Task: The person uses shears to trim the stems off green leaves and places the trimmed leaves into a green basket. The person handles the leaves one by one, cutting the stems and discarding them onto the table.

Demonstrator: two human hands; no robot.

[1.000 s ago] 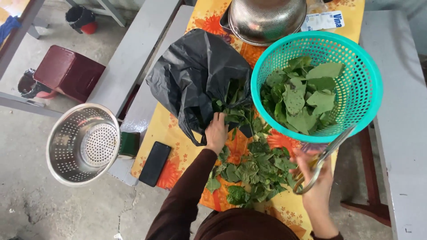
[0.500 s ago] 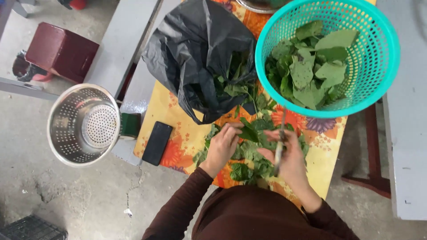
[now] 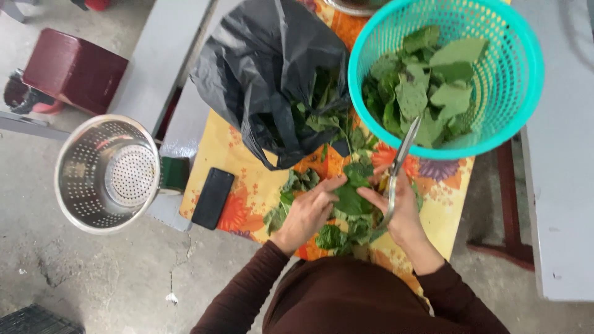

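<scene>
left hand point(image 3: 307, 213): fingers pinching the near edge of a green leaf point(image 3: 350, 196), palm down over the loose greens
right hand point(image 3: 399, 207): fingers curled around the handles of metal scissors point(image 3: 399, 164) while the fingertips also touch the same leaf from the other side
leaf: held between both hands just above the tabletop point(image 3: 232, 151), close to the person's body
scissors: blades pointing away from the person, tips reaching up to the rim of the teal basket point(image 3: 523, 80); whether the blades are parted cannot be told
loose greens point(image 3: 337, 235): piled on the tabletop under and around the hands
teal basket: stands at the far right of the tabletop, holding cut green leaves
black plastic bag point(image 3: 260, 68): lies open beside the basket on its left, more leafy stems showing in its mouth
tabletop: covered by a yellow cloth with orange flowers
black phone point(image 3: 213, 198): flat at the left edge of the tabletop
steel colander point(image 3: 105, 174): left of the tabletop, beside the phone
dark red stool point(image 3: 73, 69): on the floor at far left
</scene>
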